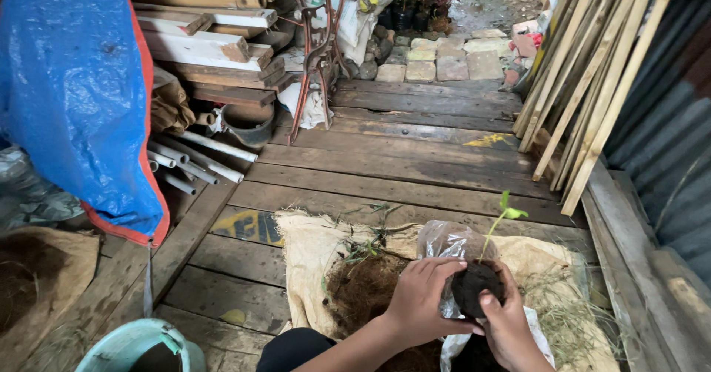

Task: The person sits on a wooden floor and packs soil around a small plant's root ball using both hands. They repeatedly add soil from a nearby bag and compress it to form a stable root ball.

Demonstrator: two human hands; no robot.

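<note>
Both hands [459, 305] clasp a seedling's soil ball [476, 286], half hiding the clear bag [448, 240].

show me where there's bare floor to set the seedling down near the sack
Bare planks run open between the white pipes and the leaning slats. A smaller patch lies left of the sack. The sack is crowded with soil, grass and both hands around the seedling.

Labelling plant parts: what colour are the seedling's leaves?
Bright green, on the seedling held by both hands; head view.
</note>
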